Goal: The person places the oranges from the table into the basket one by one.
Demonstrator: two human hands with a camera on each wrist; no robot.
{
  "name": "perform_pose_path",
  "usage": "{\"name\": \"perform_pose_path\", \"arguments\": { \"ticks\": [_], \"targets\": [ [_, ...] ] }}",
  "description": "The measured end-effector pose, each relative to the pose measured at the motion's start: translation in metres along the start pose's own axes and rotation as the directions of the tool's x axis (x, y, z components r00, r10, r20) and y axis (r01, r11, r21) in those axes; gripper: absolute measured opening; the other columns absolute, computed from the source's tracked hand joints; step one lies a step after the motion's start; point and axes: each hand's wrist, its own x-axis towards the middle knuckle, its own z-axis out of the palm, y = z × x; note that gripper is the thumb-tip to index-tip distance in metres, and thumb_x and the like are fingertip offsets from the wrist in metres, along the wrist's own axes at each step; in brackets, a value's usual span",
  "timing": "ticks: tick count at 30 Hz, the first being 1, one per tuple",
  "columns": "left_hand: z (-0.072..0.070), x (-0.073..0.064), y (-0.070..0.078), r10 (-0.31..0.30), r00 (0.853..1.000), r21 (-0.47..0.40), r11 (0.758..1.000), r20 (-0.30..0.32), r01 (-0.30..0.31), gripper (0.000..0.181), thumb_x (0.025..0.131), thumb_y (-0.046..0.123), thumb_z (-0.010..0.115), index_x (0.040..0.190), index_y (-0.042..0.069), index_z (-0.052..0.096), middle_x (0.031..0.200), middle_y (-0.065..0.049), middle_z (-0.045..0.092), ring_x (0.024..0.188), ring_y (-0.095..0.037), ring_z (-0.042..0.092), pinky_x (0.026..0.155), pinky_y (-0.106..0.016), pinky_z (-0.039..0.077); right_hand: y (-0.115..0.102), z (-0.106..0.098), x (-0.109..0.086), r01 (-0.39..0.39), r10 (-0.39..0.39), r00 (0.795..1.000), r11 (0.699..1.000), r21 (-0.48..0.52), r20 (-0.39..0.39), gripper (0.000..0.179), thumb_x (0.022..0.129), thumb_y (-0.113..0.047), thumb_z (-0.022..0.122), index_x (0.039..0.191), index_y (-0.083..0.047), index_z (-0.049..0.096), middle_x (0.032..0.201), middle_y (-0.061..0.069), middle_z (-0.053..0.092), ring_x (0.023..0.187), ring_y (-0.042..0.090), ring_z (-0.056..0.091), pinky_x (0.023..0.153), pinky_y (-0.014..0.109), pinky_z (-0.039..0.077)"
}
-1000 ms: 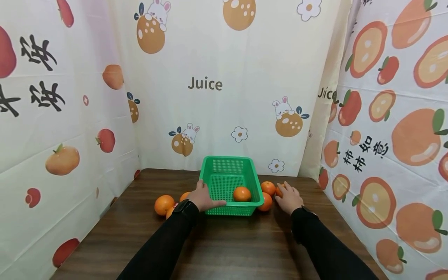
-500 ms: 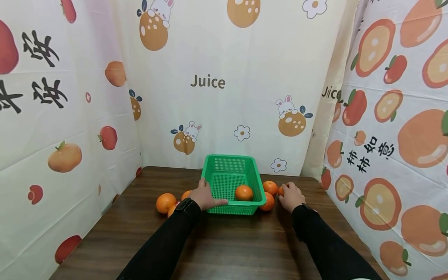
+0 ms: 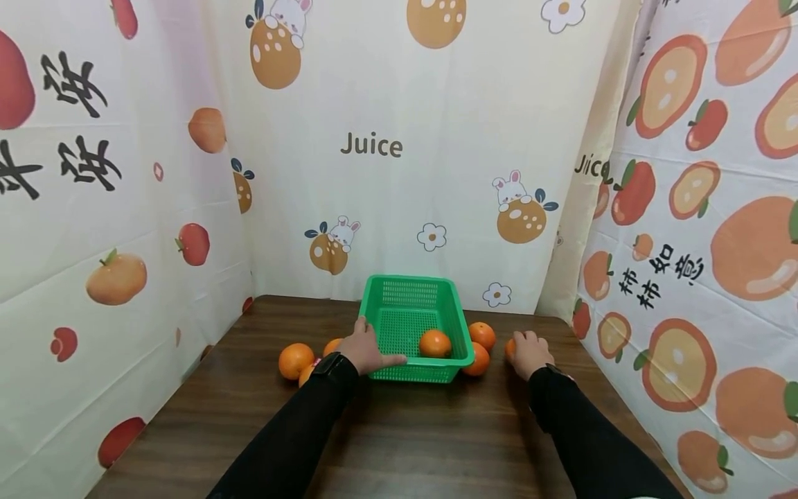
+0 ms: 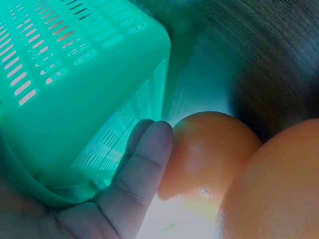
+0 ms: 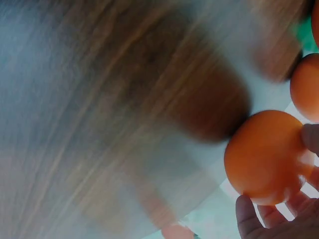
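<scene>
Beside the basket (image 3: 411, 373), the right hand (image 3: 530, 355) grips a half-hidden orange (image 5: 264, 157), left hand (image 3: 364, 349) outstretched.

Booth (image 3: 380, 201) walled with fruit-print sheets (image 3: 667, 232)

Dark wood-grain tabletop (image 3: 405, 443) stands before a cream fabric backdrop (image 3: 299, 173) lettered "Juice"; white fruit-print sheets (image 3: 137, 201), visibly creased, hang left and right.

left grip (image 3: 365, 351) lies spread, right grip (image 3: 530, 354) curled.
</scene>
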Motion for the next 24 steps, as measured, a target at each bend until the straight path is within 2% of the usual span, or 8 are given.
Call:
{"name": "perform_pose_path", "arguments": {
  "ticks": [3,8,11,15,20,24],
  "targets": [
    [-0.001,0.002,0.000,-0.002,1.000,0.001,1.000,0.001,0.002,0.127,0.082,0.091,0.062,0.163,-0.002,0.036,0.175,-0.025,0.016,0.112,-0.029,0.067,0.089,-0.041,0.060,0.003,-0.001,0.004,0.018,-0.018,1.000,1.000,-0.017,-0.002,0.059,0.098,-0.021,0.070,0.147,0.005,0.052,0.144,0.039,0.048,0.112,0.059,0.053,0.094,0.068,0.050],
    [0.006,0.008,-0.003,-0.018,1.000,0.003,1.000,0.001,0.018,0.129,0.079,0.093,0.062,0.163,-0.002,0.037,0.175,-0.025,0.017,0.114,-0.030,0.067,0.095,-0.045,0.059,0.006,-0.001,0.004,0.009,-0.010,0.997,1.000,0.006,0.078,0.059,0.096,-0.027,0.072,0.144,0.001,0.053,0.134,0.034,0.051,0.091,0.044,0.060,0.086,0.059,0.052],
    [0.005,0.005,-0.002,-0.012,1.000,-0.002,1.000,0.002,0.012,0.128,0.080,0.091,0.063,0.163,-0.003,0.037,0.175,-0.026,0.018,0.111,-0.030,0.067,0.095,-0.046,0.060,0.005,0.001,0.001,-0.001,-0.002,0.992,1.000,0.024,0.126,0.059,0.095,-0.027,0.072,0.144,-0.001,0.053,0.126,0.032,0.052,0.089,0.037,0.060,0.083,0.056,0.053],
    [0.001,-0.003,0.001,0.005,1.000,0.000,1.000,0.003,-0.005,0.125,0.083,0.088,0.063,0.162,-0.004,0.036,0.174,-0.027,0.018,0.111,-0.030,0.068,0.094,-0.045,0.060,0.000,0.002,-0.005,0.000,-0.004,0.986,1.000,0.027,0.164,0.057,0.093,-0.026,0.074,0.142,-0.002,0.055,0.117,0.030,0.053,0.087,0.036,0.061,0.080,0.053,0.053],
    [-0.006,-0.012,0.004,0.018,1.000,0.005,1.000,-0.006,-0.018,0.124,0.084,0.089,0.061,0.161,-0.006,0.038,0.174,-0.027,0.018,0.114,-0.031,0.068,0.091,-0.042,0.061,-0.008,0.000,-0.010,0.000,-0.002,0.982,1.000,0.009,0.188,0.056,0.095,-0.026,0.075,0.143,-0.005,0.057,0.116,0.028,0.053,0.085,0.034,0.059,0.079,0.051,0.051],
    [-0.007,-0.012,0.004,0.025,1.000,0.007,1.000,-0.005,-0.025,0.124,0.084,0.090,0.059,0.160,-0.006,0.039,0.174,-0.027,0.019,0.117,-0.031,0.067,0.093,-0.042,0.060,-0.014,-0.001,-0.017,-0.001,-0.001,0.983,1.000,0.007,0.183,0.057,0.093,-0.024,0.077,0.143,-0.004,0.057,0.115,0.027,0.053,0.084,0.033,0.058,0.078,0.050,0.051]
  ]
}}
